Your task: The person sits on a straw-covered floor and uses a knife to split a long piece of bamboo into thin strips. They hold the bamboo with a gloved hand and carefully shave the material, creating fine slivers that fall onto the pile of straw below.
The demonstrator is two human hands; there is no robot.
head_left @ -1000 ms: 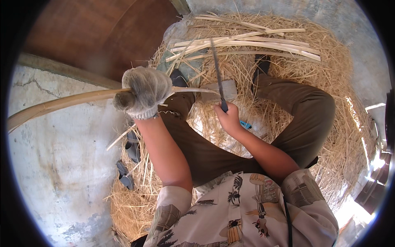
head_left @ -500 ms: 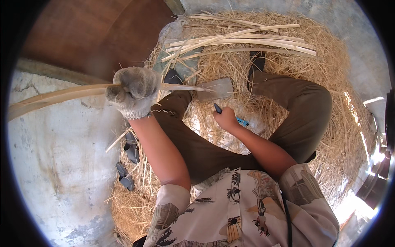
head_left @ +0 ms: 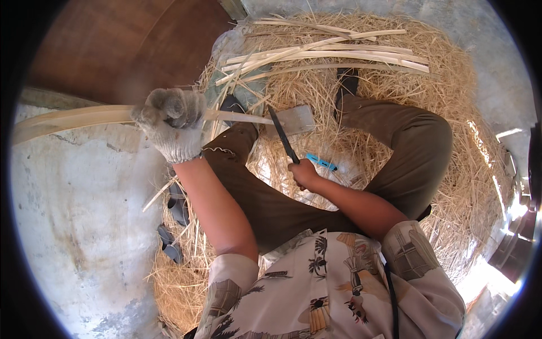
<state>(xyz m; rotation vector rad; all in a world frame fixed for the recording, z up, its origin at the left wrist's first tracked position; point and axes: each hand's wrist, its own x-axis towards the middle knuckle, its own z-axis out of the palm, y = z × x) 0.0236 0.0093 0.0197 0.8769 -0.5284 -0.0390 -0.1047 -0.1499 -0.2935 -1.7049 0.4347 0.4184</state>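
My left hand (head_left: 172, 124), in a grey-white knitted glove, is closed around a long pale bamboo strip (head_left: 79, 116). The strip's long end runs off to the left along the wall, while its short tapered end points right, between my legs. Bare and closed, my right hand (head_left: 305, 174) grips a dark-bladed knife (head_left: 283, 133) by its handle, blade pointing away from me. The blade's upper part meets or overlaps the strip's tip; whether they touch I cannot tell. Beneath the tip lies a flat grey-brown slab (head_left: 299, 119).
A blue tool like a box cutter (head_left: 322, 162) lies just beyond my right hand. Several split bamboo strips (head_left: 339, 55) lie across the shavings (head_left: 389, 90) at the far side. Dark sandals (head_left: 177, 206) sit by the left wall (head_left: 73, 226). My bent legs flank the slab.
My right hand has drawn back slightly and the knife has turned, so its whole blade shows. More of the blue tool is uncovered. My left hand has shifted a little left with the strip.
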